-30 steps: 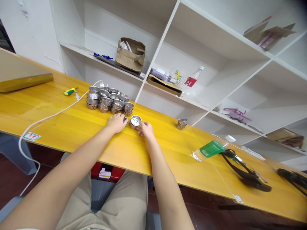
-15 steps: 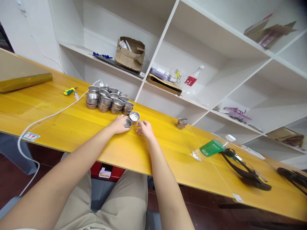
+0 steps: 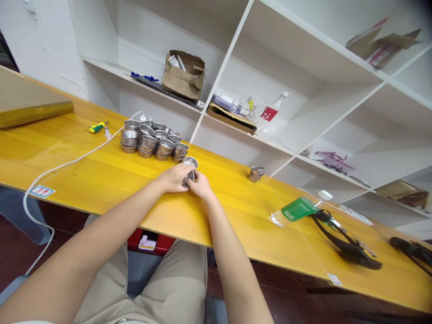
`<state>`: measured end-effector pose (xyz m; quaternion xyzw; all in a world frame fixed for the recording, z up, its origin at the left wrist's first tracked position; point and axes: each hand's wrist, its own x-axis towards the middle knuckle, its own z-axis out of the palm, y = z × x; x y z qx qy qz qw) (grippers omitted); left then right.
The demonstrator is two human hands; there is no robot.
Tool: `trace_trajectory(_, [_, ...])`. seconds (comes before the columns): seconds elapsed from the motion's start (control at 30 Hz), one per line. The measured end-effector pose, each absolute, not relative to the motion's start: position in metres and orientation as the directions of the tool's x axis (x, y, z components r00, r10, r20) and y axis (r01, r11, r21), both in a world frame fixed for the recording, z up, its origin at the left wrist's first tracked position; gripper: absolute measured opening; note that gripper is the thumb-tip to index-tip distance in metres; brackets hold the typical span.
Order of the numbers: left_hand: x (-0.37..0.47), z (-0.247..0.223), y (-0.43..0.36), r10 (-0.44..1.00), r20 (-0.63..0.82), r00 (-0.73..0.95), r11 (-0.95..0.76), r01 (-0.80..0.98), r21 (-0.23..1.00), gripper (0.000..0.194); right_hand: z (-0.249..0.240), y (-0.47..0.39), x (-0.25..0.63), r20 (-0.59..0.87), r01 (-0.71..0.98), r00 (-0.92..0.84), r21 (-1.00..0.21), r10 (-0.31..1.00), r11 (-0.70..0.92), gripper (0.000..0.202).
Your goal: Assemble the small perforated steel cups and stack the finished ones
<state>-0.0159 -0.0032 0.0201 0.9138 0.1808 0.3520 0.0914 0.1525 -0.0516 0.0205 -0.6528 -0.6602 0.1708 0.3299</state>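
Between my hands, a small perforated metal cup (image 3: 189, 178) is tilted, its opening facing me. My left hand (image 3: 175, 178) closes round its left side. From the right, my right hand (image 3: 201, 183) grips its rim, with the thumb at the opening. Just behind them another metal cup (image 3: 191, 163) stands upright on the table. Stacked metal cups (image 3: 148, 143) sit in a close group to the left of it, several in number. Farther right, two cups (image 3: 256, 174) are stacked one in the other.
A yellow-green screwdriver (image 3: 97, 128) and a white cable (image 3: 81, 158) lie left on the yellow table (image 3: 101, 180). A green-labelled bottle (image 3: 299, 208) and a black strapped device (image 3: 347, 245) are on the right. White shelves (image 3: 236, 40) stand behind.
My left hand has moved right with the cup, which is now tilted up. My right hand has come in from open and taken hold of it.
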Motion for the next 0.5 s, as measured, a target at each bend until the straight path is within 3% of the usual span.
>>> trace_trajectory(0.2, [-0.017, 0.014, 0.004, 0.447, 0.642, 0.623, -0.894, 0.303, 0.328, 0.066, 0.023, -0.053, 0.154, 0.334, 0.719, 0.163, -0.685, 0.929, 0.12, 0.017])
trace_trajectory(0.37, [-0.018, 0.012, 0.005, 0.491, 0.625, 0.607, -0.871, 0.328, 0.365, 0.069, 0.027, -0.059, 0.145, 0.491, 0.685, 0.171, -0.682, 0.854, 0.255, 0.015])
trace_trajectory(0.5, [-0.019, 0.014, 0.002, 0.483, 0.601, 0.637, -0.875, 0.327, 0.356, 0.069, 0.026, -0.058, 0.138, 0.312, 0.495, 0.087, -0.838, 0.946, 0.23, 0.03])
